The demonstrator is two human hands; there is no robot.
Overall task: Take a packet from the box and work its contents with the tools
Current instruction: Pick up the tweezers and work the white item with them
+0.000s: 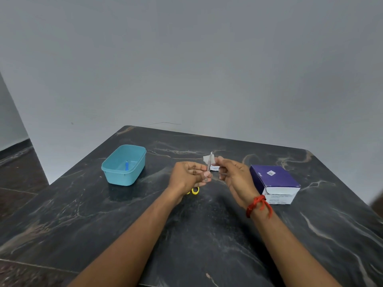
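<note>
Tweezers (209, 164) of thin metal stood nearly upright between the two hands, pinched low on their shaft by the curled fingers and thumb of the left hand (187, 177). Just beside them, the right hand (236, 179) pinched a small white packet (214, 168) with bluish print between thumb and fingertips, above the table (207, 235). Whether packet and tweezers touched could not be told. A pale scrap (206, 158) showed by the tweezers' upper end; whether the tips gripped it, or it belonged to the packet, was too small to make out. Under the left hand only a yellow scissor handle (195, 190) showed, the rest hidden. The purple box (273, 177) sat on the table near the right wrist with its red thread (259, 205), its print unreadable. A teal tub (124, 177) stood well apart on the left, a small blue item (126, 165) inside.
</note>
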